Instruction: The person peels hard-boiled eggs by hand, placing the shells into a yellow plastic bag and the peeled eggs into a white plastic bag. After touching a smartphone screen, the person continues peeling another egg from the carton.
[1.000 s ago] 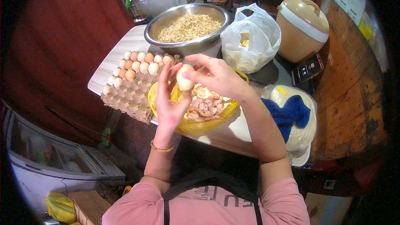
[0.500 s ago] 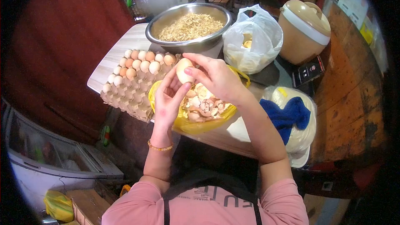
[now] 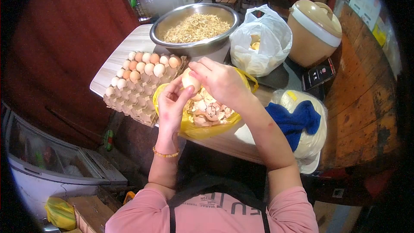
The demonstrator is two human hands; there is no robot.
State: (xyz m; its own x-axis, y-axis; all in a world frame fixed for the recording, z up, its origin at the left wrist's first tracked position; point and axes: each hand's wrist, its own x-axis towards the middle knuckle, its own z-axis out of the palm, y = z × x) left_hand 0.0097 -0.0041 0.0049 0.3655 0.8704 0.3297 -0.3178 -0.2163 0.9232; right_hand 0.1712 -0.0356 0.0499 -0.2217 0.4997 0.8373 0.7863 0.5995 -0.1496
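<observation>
My left hand (image 3: 171, 103) grips a pale egg (image 3: 190, 81) between its thumb and fingers. Bent over the top right of that egg, my right hand (image 3: 222, 81) presses its curled fingertips to the shell. Both hands are above a yellow plastic bag (image 3: 189, 128), which lies open with broken eggshells (image 3: 211, 110) heaped inside. Left of my hands, a stack of cardboard egg trays (image 3: 139, 97) carries white and brown eggs (image 3: 149, 68) in its far rows; the near cups hold none.
Behind my hands stands a steel bowl (image 3: 157, 39) of thin, pale brown pieces. A white plastic bag (image 3: 263, 45) and a beige lidded container (image 3: 312, 34) stand to its right. Nearer are a phone (image 3: 318, 74) and a blue cloth (image 3: 297, 123) on a wrapped white bundle (image 3: 317, 136).
My right hand's fingers have curled in and shifted across the top of the egg. The egg is slightly lower, still in my left hand.
</observation>
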